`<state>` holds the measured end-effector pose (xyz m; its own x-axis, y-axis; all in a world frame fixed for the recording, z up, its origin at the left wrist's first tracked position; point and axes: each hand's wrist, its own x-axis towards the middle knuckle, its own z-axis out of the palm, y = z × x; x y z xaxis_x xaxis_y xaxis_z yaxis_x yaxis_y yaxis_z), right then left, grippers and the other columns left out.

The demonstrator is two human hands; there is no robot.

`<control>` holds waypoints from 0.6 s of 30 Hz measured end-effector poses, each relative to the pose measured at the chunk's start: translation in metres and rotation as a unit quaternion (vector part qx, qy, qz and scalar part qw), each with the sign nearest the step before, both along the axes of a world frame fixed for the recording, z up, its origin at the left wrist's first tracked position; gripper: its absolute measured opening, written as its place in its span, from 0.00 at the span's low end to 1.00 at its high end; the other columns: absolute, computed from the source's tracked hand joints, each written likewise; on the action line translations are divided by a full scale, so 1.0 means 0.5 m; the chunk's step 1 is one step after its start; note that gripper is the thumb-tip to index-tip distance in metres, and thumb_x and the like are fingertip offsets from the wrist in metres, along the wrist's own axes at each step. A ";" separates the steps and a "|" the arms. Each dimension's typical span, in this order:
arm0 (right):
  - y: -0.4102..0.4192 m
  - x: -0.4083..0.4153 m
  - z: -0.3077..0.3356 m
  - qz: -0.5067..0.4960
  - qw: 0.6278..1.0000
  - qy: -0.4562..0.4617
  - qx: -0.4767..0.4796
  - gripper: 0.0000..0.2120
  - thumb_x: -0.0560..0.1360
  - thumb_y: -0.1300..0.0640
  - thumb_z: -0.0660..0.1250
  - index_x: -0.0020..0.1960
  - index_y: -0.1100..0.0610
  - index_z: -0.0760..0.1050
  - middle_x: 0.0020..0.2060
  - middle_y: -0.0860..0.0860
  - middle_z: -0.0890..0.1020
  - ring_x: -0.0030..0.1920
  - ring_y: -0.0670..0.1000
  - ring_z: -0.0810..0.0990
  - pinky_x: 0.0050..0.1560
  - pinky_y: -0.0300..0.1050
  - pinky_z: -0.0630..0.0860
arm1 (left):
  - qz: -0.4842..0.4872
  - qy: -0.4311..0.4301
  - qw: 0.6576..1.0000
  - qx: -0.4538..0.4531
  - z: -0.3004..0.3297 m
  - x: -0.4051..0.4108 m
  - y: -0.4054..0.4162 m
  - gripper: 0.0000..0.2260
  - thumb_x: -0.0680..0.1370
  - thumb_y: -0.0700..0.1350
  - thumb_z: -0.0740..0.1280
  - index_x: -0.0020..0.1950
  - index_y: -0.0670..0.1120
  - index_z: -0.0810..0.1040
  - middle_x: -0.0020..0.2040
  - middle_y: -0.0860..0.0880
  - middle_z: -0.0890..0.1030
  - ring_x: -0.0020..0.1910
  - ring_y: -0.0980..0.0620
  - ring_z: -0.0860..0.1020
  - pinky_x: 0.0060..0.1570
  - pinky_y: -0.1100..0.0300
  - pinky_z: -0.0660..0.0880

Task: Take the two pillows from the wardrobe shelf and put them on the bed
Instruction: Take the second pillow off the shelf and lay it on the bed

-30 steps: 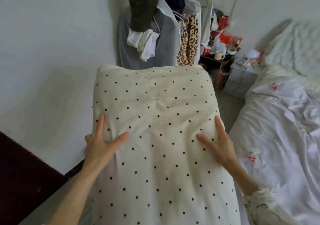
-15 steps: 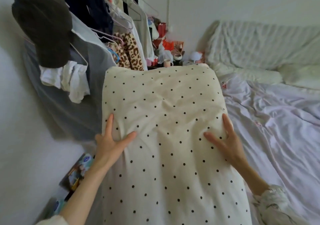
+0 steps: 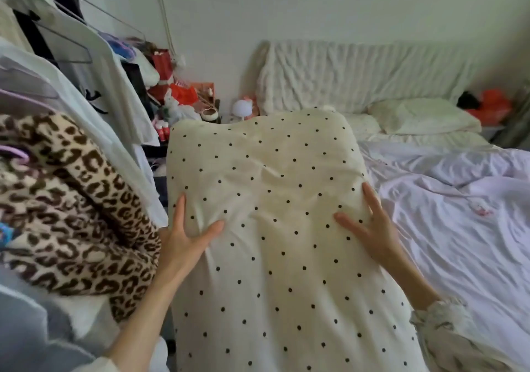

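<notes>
Pillow (image 3: pixel 275 228) cream, black dots — bed (image 3: pixel 459 228) sheet pale lilac — hanging garment (image 3: pixel 71 199) leopard print, brown on beige.

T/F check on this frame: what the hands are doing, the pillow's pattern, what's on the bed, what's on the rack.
1. Both hands hold the pillow by its sides. True: the left hand and right hand grip the polka-dot pillow on opposite edges.
2. The pillow is striped. False: it is cream with small dark dots.
3. The pillow already lies on the bed. False: it is held up in front of the bed.
4. A white pillow lies at the head of the bed. True.
5. A leopard-print garment hangs to the left. True.
</notes>
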<state>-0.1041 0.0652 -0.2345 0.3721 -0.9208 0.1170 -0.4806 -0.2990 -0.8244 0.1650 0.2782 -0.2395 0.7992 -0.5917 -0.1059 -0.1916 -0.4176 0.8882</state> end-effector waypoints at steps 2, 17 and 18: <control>-0.055 0.060 0.015 -0.024 1.000 -0.003 -0.009 0.43 0.64 0.39 0.72 0.73 0.41 0.54 0.71 0.47 0.65 0.67 0.52 0.69 0.66 0.54 0.66 | -0.014 -0.004 1.000 -0.006 0.015 0.074 -0.082 0.47 0.58 0.71 0.69 0.70 0.70 0.46 0.72 0.41 0.59 0.70 0.39 0.61 0.64 0.42 0.63; -0.557 0.388 0.006 -0.094 0.995 -0.032 0.013 0.45 0.65 0.40 0.73 0.74 0.42 0.52 0.72 0.48 0.64 0.69 0.53 0.66 0.67 0.53 0.64 | -0.112 -0.020 0.991 -0.067 0.048 0.471 -0.687 0.48 0.59 0.66 0.73 0.73 0.65 0.51 0.73 0.50 0.63 0.70 0.47 0.64 0.65 0.50 0.64; -0.603 0.414 0.007 -0.089 0.995 -0.038 0.008 0.45 0.65 0.40 0.73 0.74 0.43 0.52 0.72 0.48 0.64 0.69 0.52 0.66 0.68 0.53 0.64 | -0.108 -0.022 0.991 -0.075 0.051 0.495 -0.730 0.47 0.60 0.64 0.73 0.73 0.64 0.51 0.73 0.51 0.63 0.70 0.48 0.64 0.64 0.51 0.63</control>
